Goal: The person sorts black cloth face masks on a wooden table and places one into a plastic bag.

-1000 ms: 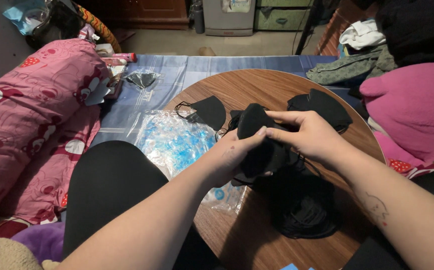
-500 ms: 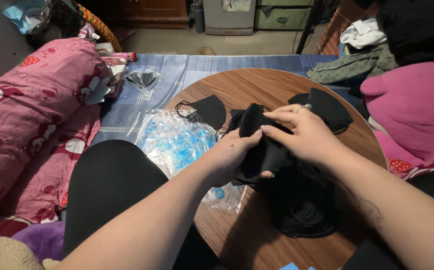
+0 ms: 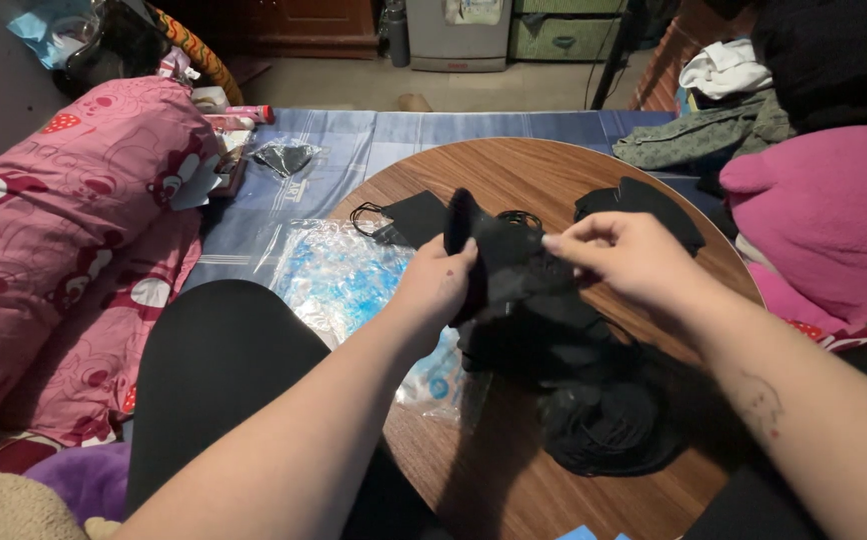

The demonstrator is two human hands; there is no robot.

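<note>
Left hand's fingers hidden behind the black mask.

black face mask, held upright above round table; folded, dark, creased

clear plastic bag with blue print, on round table's left edge

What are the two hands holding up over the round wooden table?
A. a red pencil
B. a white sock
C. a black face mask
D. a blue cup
C: the left hand and the right hand both pinch a black face mask between them, above the round wooden table, where more black masks lie.
</note>
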